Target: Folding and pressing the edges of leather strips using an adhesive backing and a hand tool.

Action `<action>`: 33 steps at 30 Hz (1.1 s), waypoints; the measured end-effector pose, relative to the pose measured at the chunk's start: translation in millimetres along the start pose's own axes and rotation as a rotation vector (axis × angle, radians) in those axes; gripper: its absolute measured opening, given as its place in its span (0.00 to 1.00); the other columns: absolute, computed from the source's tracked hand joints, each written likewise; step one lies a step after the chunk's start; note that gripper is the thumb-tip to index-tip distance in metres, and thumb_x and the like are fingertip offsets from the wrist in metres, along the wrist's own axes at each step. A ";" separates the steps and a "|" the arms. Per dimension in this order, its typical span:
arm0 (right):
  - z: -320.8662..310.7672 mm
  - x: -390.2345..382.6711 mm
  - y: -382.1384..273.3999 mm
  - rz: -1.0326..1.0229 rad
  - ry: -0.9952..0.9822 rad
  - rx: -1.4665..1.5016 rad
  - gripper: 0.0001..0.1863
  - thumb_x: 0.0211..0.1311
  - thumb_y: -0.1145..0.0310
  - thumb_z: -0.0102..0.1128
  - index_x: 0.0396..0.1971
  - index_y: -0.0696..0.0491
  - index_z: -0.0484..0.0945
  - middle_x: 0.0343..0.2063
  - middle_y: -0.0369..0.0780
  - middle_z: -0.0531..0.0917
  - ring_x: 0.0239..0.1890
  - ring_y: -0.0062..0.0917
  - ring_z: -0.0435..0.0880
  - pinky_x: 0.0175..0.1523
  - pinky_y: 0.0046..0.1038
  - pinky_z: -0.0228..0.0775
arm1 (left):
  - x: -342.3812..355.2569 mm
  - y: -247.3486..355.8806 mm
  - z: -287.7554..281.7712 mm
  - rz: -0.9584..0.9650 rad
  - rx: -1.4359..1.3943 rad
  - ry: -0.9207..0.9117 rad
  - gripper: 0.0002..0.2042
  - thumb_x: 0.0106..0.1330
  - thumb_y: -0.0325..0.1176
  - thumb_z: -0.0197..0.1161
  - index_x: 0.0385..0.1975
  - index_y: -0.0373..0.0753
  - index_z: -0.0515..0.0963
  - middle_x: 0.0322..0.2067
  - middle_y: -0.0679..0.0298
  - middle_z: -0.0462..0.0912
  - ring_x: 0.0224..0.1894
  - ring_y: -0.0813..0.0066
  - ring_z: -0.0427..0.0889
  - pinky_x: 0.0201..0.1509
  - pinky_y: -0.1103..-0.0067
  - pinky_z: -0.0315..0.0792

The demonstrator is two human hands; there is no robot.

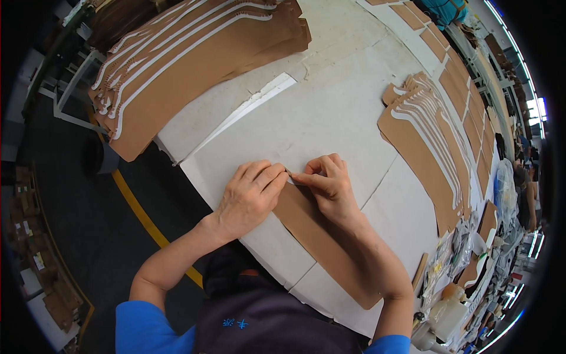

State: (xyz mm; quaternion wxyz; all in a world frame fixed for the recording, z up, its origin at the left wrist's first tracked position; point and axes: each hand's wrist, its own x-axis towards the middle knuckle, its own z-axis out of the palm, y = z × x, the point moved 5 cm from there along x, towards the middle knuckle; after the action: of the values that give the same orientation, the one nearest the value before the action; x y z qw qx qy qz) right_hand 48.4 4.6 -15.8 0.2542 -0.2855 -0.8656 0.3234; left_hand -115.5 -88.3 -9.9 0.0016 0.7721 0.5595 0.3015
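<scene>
A long brown sheet-like panel (327, 245), leather or cloth by its look, lies on the white-covered table before me and runs down to the right. At its far end the fingers of my left hand (250, 193) are curled and pressed onto the edge. My right hand (333, 187) pinches that same edge between thumb and forefinger, close to the left fingertips. A bit of white shows at the edge below the right thumb. The exact fold between the fingers is hidden. My right forearm covers part of the panel's right side.
Brown panels with white curved edge strips lie in a pile (188, 82) at far left and another pile (421, 141) at right. A white strip (253, 106) lies between. Flat brown pieces (457, 88) line the far right. Bottles (445, 312) and plastic bags stand near right.
</scene>
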 end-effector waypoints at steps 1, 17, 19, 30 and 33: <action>-0.5 1.2 -2.3 -0.043 -0.016 -0.006 0.20 0.52 0.84 0.64 0.42 0.48 0.92 0.38 0.34 0.80 0.45 0.31 0.74 0.52 0.34 0.61 | 0.1 -1.0 0.6 -0.014 -0.004 0.008 0.21 0.58 0.25 0.72 0.54 0.36 0.82 0.54 0.62 0.82 0.57 0.61 0.79 0.60 0.66 0.74; -26.9 -1.5 14.3 -0.054 -0.144 0.051 0.14 0.59 0.80 0.69 0.45 0.53 0.89 0.36 0.36 0.81 0.41 0.32 0.76 0.52 0.34 0.68 | 3.7 4.5 -1.5 -0.005 0.043 -0.035 0.26 0.50 0.20 0.67 0.53 0.39 0.86 0.53 0.64 0.80 0.57 0.62 0.77 0.57 0.67 0.75; -29.5 -2.3 13.8 -0.112 -0.134 0.006 0.16 0.57 0.81 0.69 0.46 0.53 0.89 0.37 0.37 0.81 0.41 0.32 0.76 0.51 0.35 0.68 | 4.1 4.9 -2.2 -0.002 0.045 -0.036 0.26 0.50 0.20 0.67 0.53 0.39 0.86 0.53 0.64 0.80 0.57 0.62 0.77 0.57 0.67 0.75; -14.3 -6.2 -10.1 -0.478 -0.213 -0.276 0.24 0.57 0.77 0.63 0.55 0.65 0.82 0.46 0.44 0.79 0.51 0.38 0.78 0.56 0.39 0.71 | 0.3 8.4 -1.8 0.002 0.046 -0.051 0.26 0.49 0.20 0.67 0.53 0.40 0.86 0.54 0.63 0.80 0.57 0.61 0.76 0.57 0.67 0.74; -6.1 -5.2 -12.8 -0.491 -0.210 -0.316 0.28 0.56 0.77 0.66 0.60 0.64 0.79 0.47 0.44 0.78 0.53 0.38 0.77 0.58 0.38 0.70 | -1.4 7.0 -3.2 0.004 0.055 -0.047 0.26 0.49 0.19 0.67 0.52 0.40 0.87 0.53 0.61 0.80 0.57 0.61 0.76 0.57 0.67 0.74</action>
State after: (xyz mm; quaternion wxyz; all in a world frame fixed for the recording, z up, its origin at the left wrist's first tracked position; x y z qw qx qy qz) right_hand 51.7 -4.3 -4.0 0.1862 -0.0690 -0.9698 0.1414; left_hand -111.1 -93.2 -5.6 -0.0072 0.7799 0.5656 0.2680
